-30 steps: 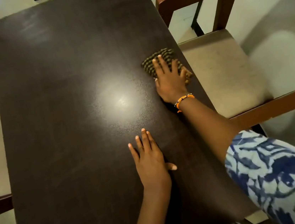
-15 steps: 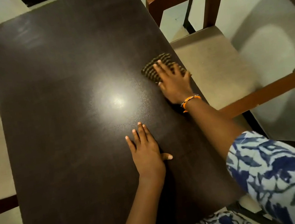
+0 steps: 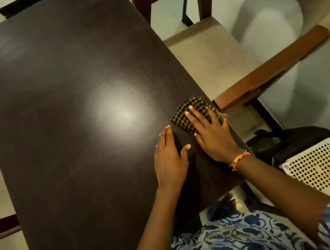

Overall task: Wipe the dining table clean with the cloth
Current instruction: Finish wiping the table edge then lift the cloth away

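Soft, light and limp by the look of it: one checked cloth (image 3: 187,112), bunched into a pad at the right edge of the dark surface (image 3: 59,121), right of centre in the frame, a corner seemingly lapping past the rim. Best held not by pinching but by pressing flat from above, as now: right hand (image 3: 213,137) spread on top, fingers (image 3: 195,119) apart and laid across the weave, palm on the bare surface behind it. Likely to slide easily over the glossy top, and likely to ruck or slip off the rim if pushed with too little weight. Left hand (image 3: 169,161) flat on the surface just beside the right, fingers together, thumb out, gripping nothing. Counted: one cloth, one surface, two hands, one orange bracelet (image 3: 240,160) on the right wrist, one wooden chair (image 3: 235,58) at upper right, one white perforated basket (image 3: 323,165) at lower right. No crumbs or spills discernible on the dark top.
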Demonstrator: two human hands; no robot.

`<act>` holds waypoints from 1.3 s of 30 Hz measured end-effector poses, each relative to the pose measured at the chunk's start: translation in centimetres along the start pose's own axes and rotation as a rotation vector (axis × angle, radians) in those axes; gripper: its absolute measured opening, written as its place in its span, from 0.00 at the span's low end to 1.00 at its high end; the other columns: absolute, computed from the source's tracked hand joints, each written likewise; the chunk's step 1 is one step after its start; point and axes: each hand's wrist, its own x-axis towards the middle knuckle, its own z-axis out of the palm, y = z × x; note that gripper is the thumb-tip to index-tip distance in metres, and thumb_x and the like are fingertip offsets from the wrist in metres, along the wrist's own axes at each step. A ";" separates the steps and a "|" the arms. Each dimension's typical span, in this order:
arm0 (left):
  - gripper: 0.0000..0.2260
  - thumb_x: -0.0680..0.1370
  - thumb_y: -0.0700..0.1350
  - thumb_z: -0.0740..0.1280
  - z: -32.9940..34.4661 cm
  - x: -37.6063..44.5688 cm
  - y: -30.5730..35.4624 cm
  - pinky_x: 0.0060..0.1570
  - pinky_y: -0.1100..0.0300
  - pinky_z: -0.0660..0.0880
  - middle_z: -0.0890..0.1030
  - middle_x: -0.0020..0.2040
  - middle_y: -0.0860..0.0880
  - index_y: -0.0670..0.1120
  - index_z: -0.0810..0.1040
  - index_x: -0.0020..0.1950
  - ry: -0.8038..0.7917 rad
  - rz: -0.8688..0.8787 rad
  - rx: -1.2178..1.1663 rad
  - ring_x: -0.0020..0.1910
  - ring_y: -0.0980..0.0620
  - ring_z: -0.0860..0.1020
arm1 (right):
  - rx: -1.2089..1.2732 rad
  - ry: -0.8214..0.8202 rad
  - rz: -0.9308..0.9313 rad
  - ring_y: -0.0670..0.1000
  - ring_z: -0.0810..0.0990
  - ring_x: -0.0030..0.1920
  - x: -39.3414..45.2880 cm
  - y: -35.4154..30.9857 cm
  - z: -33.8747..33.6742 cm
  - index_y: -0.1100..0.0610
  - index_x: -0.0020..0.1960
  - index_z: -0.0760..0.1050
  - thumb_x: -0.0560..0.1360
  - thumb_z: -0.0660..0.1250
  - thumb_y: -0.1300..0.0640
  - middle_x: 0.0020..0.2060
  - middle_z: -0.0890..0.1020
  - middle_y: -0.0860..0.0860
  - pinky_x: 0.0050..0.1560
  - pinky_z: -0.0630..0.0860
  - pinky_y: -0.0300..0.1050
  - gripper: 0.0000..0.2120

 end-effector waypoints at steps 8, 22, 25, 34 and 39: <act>0.18 0.77 0.59 0.58 4.6 -5.3 4.1 0.48 0.51 0.79 0.84 0.44 0.47 0.49 0.81 0.47 -0.160 -0.176 -0.149 0.45 0.47 0.82 | 0.033 0.029 0.081 0.61 0.61 0.68 -11.7 3.7 2.7 0.51 0.75 0.59 0.73 0.53 0.50 0.74 0.62 0.50 0.55 0.68 0.64 0.29; 0.15 0.81 0.48 0.59 16.0 -10.9 16.0 0.55 0.55 0.74 0.78 0.59 0.45 0.44 0.72 0.65 -0.448 -0.401 -0.725 0.56 0.48 0.77 | 1.077 0.069 0.321 0.55 0.56 0.75 -23.0 13.4 3.0 0.52 0.77 0.47 0.76 0.55 0.57 0.76 0.55 0.53 0.74 0.54 0.57 0.31; 0.13 0.81 0.43 0.59 19.0 -10.4 19.2 0.51 0.56 0.76 0.79 0.58 0.43 0.42 0.73 0.64 -0.505 -0.466 -0.762 0.55 0.46 0.77 | 1.231 0.159 0.454 0.44 0.52 0.73 -25.8 15.8 2.4 0.50 0.77 0.42 0.79 0.60 0.59 0.75 0.53 0.47 0.74 0.51 0.43 0.34; 0.17 0.81 0.41 0.57 27.7 -5.9 25.5 0.58 0.52 0.72 0.75 0.62 0.42 0.39 0.68 0.70 -0.934 -0.449 -0.538 0.58 0.45 0.76 | 2.349 0.319 1.116 0.55 0.73 0.64 -29.3 26.9 8.3 0.53 0.64 0.73 0.68 0.71 0.45 0.65 0.75 0.54 0.66 0.68 0.54 0.27; 0.15 0.82 0.42 0.55 33.5 -3.7 26.5 0.64 0.48 0.68 0.73 0.67 0.42 0.43 0.69 0.68 -1.027 -0.383 -0.272 0.66 0.42 0.71 | 2.404 0.513 1.288 0.57 0.75 0.58 -29.0 29.4 12.8 0.56 0.54 0.75 0.76 0.61 0.57 0.53 0.79 0.56 0.53 0.75 0.50 0.08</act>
